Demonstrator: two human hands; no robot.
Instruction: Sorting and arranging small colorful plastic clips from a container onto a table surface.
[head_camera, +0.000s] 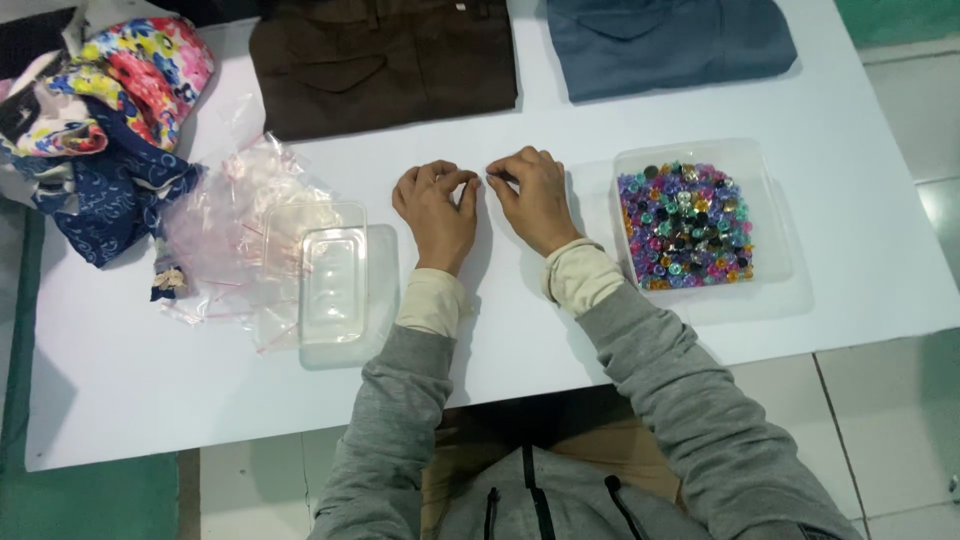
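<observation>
My left hand (435, 208) and my right hand (532, 198) rest side by side on the white table (560, 330), knuckles up. On both, the fingertips are pinched together and point toward each other, almost touching. Anything tiny held between them is too small to make out. Just right of my right hand stands a clear plastic tray (775, 215) filled with several small multicoloured beads (686, 225). An upturned clear plastic lid or tray (333, 283) lies left of my left hand, with nothing in it.
Crumpled clear plastic bags (225, 225) lie beside the lid. A bundle of floral and dark blue cloth (100, 120) sits at the far left. Folded brown (385, 60) and blue-grey (665, 40) garments lie along the table's far edge. Tiled floor (890, 420) shows on the right.
</observation>
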